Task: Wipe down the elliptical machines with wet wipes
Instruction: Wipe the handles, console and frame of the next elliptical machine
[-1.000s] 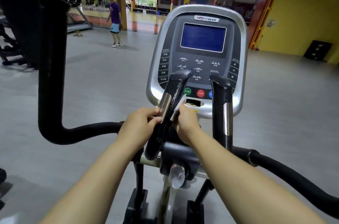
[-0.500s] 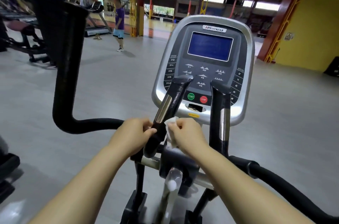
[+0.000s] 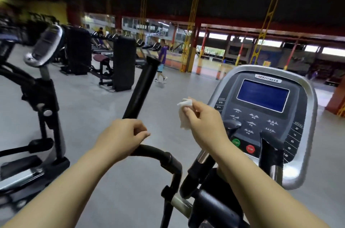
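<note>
Two bare hands at an elliptical machine in a gym, one gripping a handlebar, the other holding up a wet wipe.

The left hand (image 3: 123, 137) is curled closed around the tall black moving handlebar (image 3: 142, 86), at the bend where the bar turns from upright toward the machine's frame. The right hand (image 3: 203, 125) is raised in the air just left of the silver-rimmed console (image 3: 306, 134), fingers pinched shut on a crumpled white wet wipe (image 3: 183, 114) that hangs from thumb and fingertips, not touching the handlebar. The console's blue screen (image 3: 262, 95) is lit, with green and red buttons below it near two short black inner grips. A second elliptical (image 3: 43, 97) stands at the left edge of the grey floor (image 3: 93, 108). A person in a purple shirt (image 3: 162, 59) is well behind.
</note>
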Demonstrator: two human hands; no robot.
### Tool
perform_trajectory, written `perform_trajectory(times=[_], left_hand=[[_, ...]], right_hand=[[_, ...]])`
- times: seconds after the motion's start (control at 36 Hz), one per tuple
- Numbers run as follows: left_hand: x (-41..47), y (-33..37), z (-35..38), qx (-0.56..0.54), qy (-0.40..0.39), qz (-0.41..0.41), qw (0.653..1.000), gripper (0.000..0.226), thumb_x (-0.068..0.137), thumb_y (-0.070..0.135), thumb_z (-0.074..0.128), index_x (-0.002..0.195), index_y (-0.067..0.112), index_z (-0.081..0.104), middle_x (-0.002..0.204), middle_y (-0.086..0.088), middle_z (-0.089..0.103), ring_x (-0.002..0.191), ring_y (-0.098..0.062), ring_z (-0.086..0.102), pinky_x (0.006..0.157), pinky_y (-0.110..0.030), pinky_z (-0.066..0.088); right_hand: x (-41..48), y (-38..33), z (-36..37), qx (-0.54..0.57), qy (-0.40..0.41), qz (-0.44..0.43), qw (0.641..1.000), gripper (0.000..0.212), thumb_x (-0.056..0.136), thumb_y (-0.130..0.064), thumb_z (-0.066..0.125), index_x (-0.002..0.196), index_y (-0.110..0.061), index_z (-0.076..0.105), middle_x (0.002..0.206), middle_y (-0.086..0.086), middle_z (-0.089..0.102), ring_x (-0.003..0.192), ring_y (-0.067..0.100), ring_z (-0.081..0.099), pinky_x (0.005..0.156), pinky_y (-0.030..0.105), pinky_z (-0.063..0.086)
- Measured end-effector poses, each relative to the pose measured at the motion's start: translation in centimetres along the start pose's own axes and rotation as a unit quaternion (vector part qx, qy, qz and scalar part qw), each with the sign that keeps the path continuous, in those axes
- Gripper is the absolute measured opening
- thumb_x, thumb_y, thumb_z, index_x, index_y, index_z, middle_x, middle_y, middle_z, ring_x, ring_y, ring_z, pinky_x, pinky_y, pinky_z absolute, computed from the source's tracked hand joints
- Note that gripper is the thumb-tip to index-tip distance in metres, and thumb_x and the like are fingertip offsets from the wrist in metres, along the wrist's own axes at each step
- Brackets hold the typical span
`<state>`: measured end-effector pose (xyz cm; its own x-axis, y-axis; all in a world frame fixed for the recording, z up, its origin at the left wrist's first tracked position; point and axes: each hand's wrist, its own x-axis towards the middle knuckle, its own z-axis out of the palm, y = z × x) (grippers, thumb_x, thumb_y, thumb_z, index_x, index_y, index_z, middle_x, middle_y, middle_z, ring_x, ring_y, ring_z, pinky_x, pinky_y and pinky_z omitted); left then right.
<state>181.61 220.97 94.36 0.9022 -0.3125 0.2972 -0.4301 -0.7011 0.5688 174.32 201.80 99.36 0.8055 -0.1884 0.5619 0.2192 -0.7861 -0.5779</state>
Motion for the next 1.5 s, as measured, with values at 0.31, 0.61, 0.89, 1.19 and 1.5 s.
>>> perform_trajectory(times=[0.31,0.61,0.89,1.19,1.5], left_hand=[[4.1,-1.0,-5.3,-0.01,0.072,0.01,0.997,0.017,0.084,0.044,0.063,0.096,0.032,0.066,0.083,0.017,0.064,0.085,-0.01,0.061,0.079,-0.034,0.053],[9.1,-1.2,-4.2,-0.036,0.062,0.016,0.997,0.029,0.082,0.044,0.063,0.11,0.037,0.06,0.085,0.014,0.064,0.085,-0.012,0.061,0.075,-0.034,0.053],[10.6,-2.7,-3.3,-0.127,0.089,-0.002,0.988,0.029,0.068,0.044,0.075,0.095,0.039,0.066,0.083,0.016,0.067,0.086,-0.012,0.064,0.08,-0.034,0.053],[10.3,-3.1,-3.5,-0.119,0.083,0.015,0.989,0.028,0.075,0.046,0.07,0.101,0.037,0.065,0.085,0.015,0.066,0.088,-0.013,0.062,0.079,-0.037,0.053],[7.4,-7.6,-2.2,-0.074,0.012,-0.008,0.997,0.02,0.089,0.04,0.056,0.106,0.043,0.066,0.092,0.026,0.068,0.069,0.008,0.058,0.069,-0.024,0.048]], right_hand=[[8.6,-4.4,3.1,0.081,0.094,-0.015,0.992,0.022,0.099,-0.023,0.045,0.083,-0.029,0.059,0.078,-0.013,0.06,0.074,0.009,0.053,0.057,0.017,0.039],[15.2,-6.2,6.6,-0.056,-0.031,-0.038,0.997,0.032,0.102,-0.029,0.033,0.096,-0.014,0.061,0.095,0.004,0.061,0.086,0.019,0.052,0.066,0.026,0.037],[18.2,-7.6,6.6,-0.118,-0.127,-0.058,0.983,0.038,0.103,-0.028,0.03,0.073,-0.015,0.051,0.074,0.002,0.052,0.073,0.019,0.048,0.058,0.027,0.036],[15.8,-3.4,8.3,-0.352,0.013,-0.376,0.857,0.029,0.087,-0.004,0.059,0.115,0.006,0.06,0.122,0.022,0.058,0.12,0.044,0.048,0.102,0.055,0.041],[9.3,2.7,15.1,-0.219,0.056,-0.349,0.91,0.067,0.09,0.004,0.05,0.146,0.001,0.013,0.158,0.006,-0.001,0.146,0.031,-0.006,0.119,0.038,0.002]])
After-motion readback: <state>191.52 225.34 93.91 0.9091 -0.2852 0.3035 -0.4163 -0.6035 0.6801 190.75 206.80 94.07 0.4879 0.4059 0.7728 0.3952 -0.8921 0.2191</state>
